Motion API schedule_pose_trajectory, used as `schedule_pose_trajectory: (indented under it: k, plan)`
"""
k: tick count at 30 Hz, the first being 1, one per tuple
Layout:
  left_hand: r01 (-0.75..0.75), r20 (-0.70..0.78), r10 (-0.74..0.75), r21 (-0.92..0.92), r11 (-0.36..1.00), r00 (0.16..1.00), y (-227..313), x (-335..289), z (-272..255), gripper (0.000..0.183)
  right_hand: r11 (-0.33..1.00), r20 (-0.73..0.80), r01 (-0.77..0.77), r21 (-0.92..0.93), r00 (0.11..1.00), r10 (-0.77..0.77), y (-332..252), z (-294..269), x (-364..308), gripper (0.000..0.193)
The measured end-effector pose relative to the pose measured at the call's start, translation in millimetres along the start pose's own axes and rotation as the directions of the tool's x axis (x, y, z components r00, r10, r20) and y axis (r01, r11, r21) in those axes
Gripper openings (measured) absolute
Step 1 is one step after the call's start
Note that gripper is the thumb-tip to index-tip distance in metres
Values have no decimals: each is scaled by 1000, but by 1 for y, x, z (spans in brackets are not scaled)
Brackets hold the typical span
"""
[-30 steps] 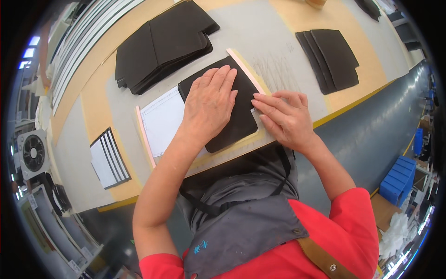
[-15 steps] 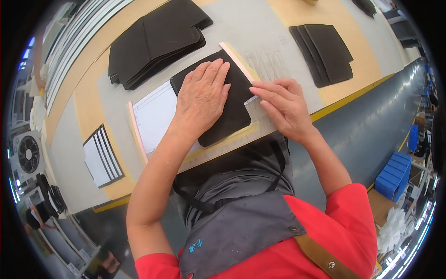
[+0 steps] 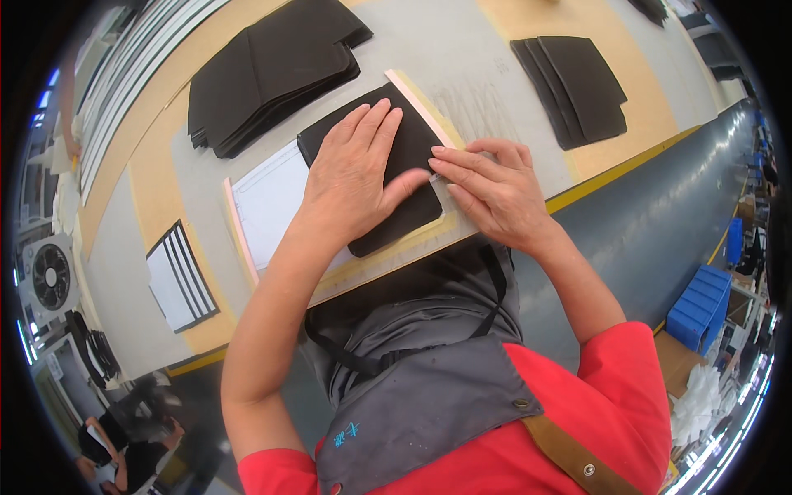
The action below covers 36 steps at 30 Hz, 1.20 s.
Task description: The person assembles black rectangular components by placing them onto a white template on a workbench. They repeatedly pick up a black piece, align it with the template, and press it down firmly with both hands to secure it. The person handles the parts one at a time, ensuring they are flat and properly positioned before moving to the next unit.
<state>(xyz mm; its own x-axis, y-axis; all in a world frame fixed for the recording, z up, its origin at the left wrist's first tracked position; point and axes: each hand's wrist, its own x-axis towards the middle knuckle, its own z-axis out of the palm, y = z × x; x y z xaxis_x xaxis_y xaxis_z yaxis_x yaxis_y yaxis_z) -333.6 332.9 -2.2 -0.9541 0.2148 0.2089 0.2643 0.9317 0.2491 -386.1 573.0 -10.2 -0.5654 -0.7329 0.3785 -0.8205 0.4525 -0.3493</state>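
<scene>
A black sheet-like panel (image 3: 412,198) with a smooth, leather-like surface lies over a white paper template (image 3: 262,202) on the table in front of me. My left hand (image 3: 351,173) rests flat on the panel, fingers stretched toward its far edge and thumb reaching to its right edge. At that right edge, by a small notch, my right hand (image 3: 491,194) has its fingertips close to the left thumb. Its fingers are stretched out side by side, and the thumb is a little apart below them. Pale pink strips (image 3: 425,107) border the template on the right and left.
A thick stack of black panels (image 3: 272,74) lies beyond the template. Several smaller black panels (image 3: 573,91) overlap at the right. A white piece with black stripes (image 3: 181,276) lies at the left. A blue crate (image 3: 698,307) stands beyond the table's yellow edge.
My right hand has shifted slightly left along the panel's edge. The left thumb has swung out to the right to meet it. The panel stays in place on the template.
</scene>
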Motion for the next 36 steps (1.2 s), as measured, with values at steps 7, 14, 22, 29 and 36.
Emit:
schedule_pose_trajectory:
  k: [7,14,22,29,36]
  plan:
    - [22,111,-22,4,1000,994,7,-2,-9,115,1000,3,-1,2,1000,1,0,1,0,27]
    - [32,110,-28,-32,999,994,5,-4,-8,117,1000,5,-9,16,1000,9,-1,1,-1,28]
    - [13,36,-11,-49,999,999,0,-3,4,117,1000,31,-5,4,1000,4,2,-2,0,31]
    - [36,-77,-47,-138,990,996,-2,-16,2,115,996,67,47,-77,997,-41,-8,-3,10,34]
    - [218,-341,-289,-231,948,894,-28,-108,-61,76,976,111,98,-193,991,-78,-11,-31,15,39]
